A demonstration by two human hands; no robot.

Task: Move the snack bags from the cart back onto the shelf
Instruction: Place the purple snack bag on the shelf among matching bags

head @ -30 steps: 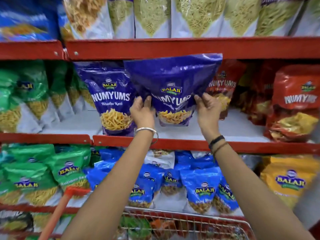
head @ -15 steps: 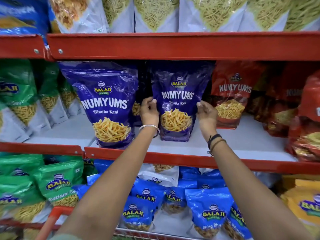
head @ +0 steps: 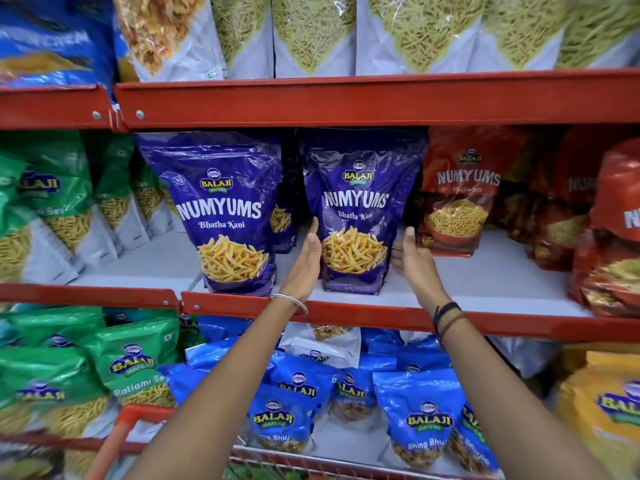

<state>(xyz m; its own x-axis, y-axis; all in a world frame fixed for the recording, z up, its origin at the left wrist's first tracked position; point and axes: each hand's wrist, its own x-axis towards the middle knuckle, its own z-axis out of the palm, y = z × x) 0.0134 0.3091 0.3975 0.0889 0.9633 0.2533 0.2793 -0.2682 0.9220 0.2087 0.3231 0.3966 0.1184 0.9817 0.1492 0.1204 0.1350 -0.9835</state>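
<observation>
A purple Numyums snack bag [head: 356, 202] stands upright on the grey middle shelf [head: 491, 275], beside a matching purple bag [head: 221, 209] to its left. My left hand [head: 306, 261] is flat with straight fingers against the bag's lower left edge. On the other side, my right hand [head: 412, 261] is spread open next to the lower right edge, a narrow gap from it. Neither hand grips the bag. The cart's wire rim [head: 311, 460] and red handle [head: 117, 438] show at the bottom; its contents are mostly out of view.
Red Numyums bags [head: 457, 195] fill the shelf right of the purple ones, green bags [head: 59, 202] the left. Bare grey shelf lies in front of the red bags. Blue bags [head: 419, 420] crowd the lower shelf, pale sev bags [head: 311, 32] the top one.
The purple bag went from tilted in both hands to standing on the shelf. My fingers have opened off its sides and both hands have dropped lower.
</observation>
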